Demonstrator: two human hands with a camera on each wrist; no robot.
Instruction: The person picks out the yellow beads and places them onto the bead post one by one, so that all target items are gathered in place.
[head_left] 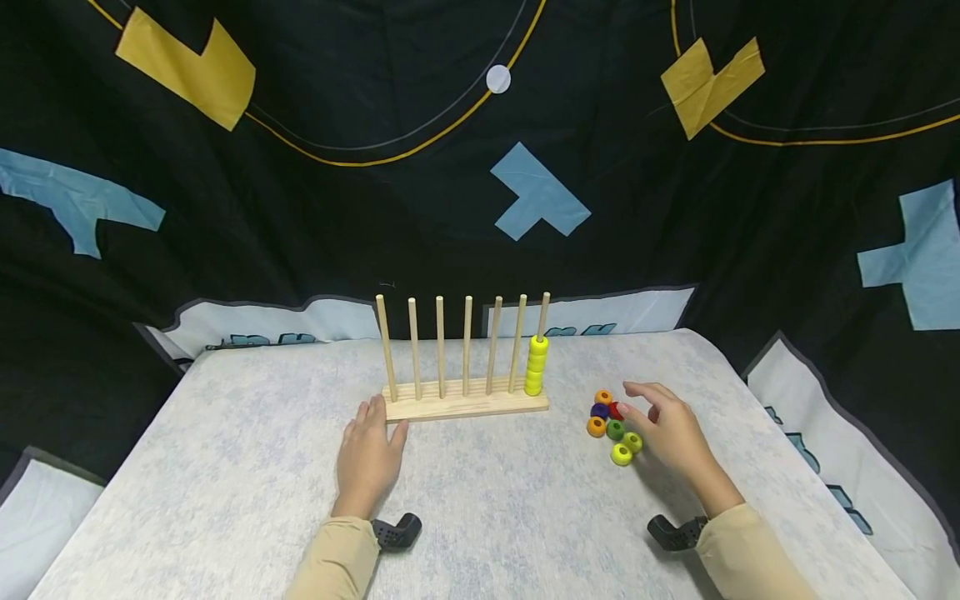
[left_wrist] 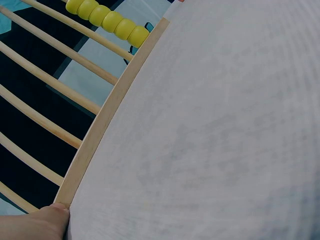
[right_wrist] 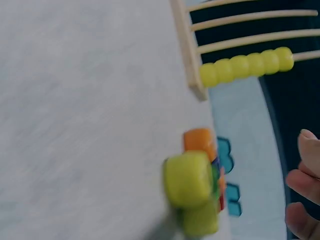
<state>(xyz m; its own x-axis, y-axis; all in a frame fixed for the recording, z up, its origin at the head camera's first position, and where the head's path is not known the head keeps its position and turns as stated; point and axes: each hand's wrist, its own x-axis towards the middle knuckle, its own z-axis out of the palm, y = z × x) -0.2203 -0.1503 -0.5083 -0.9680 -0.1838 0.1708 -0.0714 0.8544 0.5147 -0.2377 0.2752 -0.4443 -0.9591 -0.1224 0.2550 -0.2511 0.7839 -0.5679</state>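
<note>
A wooden stand with a row of upright pegs is on the table. Yellow beads are stacked on its rightmost peg, also in the right wrist view. My left hand rests against the base's left end, fingers extended; in the left wrist view its thumb touches the front edge. A group of loose beads lies right of the stand: orange, blue, red, green and yellow. Just right of and above them is my right hand, fingers loosely bent, nothing between them.
A pale mottled cloth covers the table. Behind it hangs a black curtain with yellow and blue shapes, its white lower border near the table's back edge. Black wrist devices sit at both sleeves.
</note>
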